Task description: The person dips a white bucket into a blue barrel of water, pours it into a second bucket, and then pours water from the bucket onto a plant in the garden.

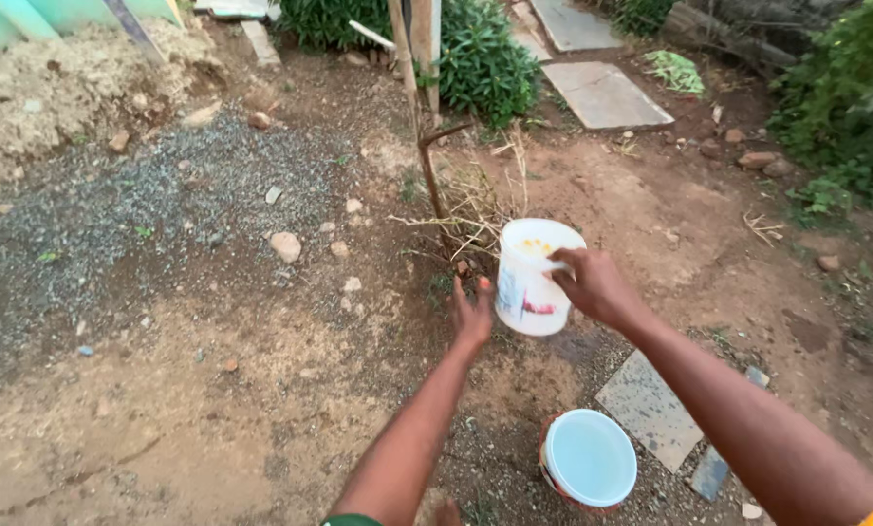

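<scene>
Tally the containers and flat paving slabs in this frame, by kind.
White tub held up by the right hand, with the left hand beside it: 1
Bucket on the ground: 1
Flat slabs: 4
Total: 6

Open bare ground [212, 409] is left free to the left of the hands. Ahead, passage is blocked by a thin stake [434, 190] and dry stems [475, 209]. Below, room is taken by a lidded bucket [588, 460] and flat slab [648, 407].

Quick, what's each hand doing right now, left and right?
Left hand: open, beside the small white bucket; whether it touches cannot be told.
Right hand: closed on that bucket's rim.
</scene>
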